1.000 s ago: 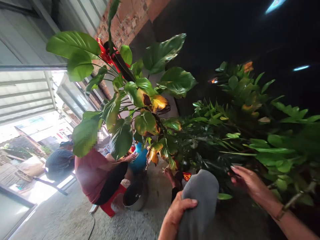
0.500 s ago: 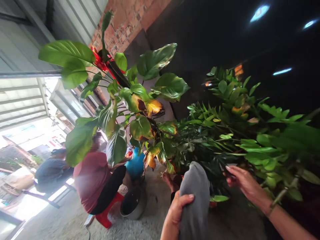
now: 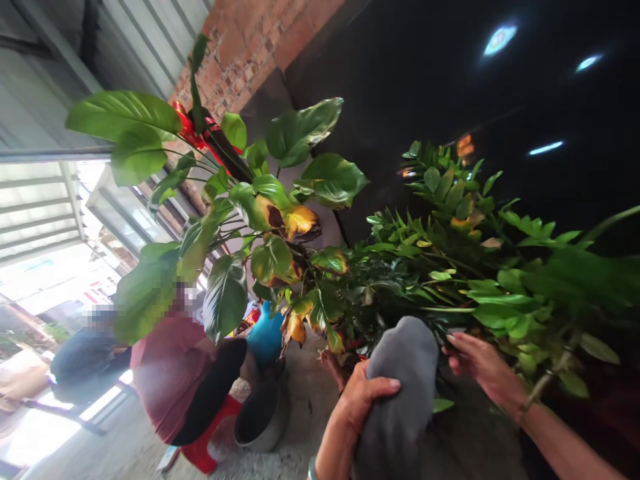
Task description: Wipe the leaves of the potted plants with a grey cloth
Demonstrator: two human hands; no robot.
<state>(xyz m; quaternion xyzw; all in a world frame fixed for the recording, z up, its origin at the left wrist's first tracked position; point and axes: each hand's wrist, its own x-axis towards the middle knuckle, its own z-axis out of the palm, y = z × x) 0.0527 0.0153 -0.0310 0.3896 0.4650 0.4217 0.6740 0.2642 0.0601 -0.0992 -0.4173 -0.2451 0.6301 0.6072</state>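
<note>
Since the earlier frame, the left hand (image 3: 361,395) and the grey, round-topped, fabric-covered form (image 3: 411,383) have shifted closer to the right hand (image 3: 484,365); the form now presents a broader face. Left fingers: holding the form, thumb across its front, the rest mostly hidden behind it. Right fingers: curled narrow, just beside the form's upper edge; whether anything is held between them cannot be told. Directly beyond the right fingers is dense green small-leaved foliage (image 3: 505,320). Past the left fingers, partly hidden, is another person's bare hand (image 3: 333,365). Ahead and left of the left fingers rises a tall plant with broad green leaves (image 3: 273,260), several yellowed and browned. Below it, left of the same fingers, stands a dark-grey round bucket (image 3: 278,421), with a rounded blue object (image 3: 265,333) behind. Farther left, a person in a maroon shirt (image 3: 167,377) sits on a red plastic stool (image 3: 206,450). Farthest, high beyond the fingers: red-brown brick wall (image 3: 250,63).
</note>
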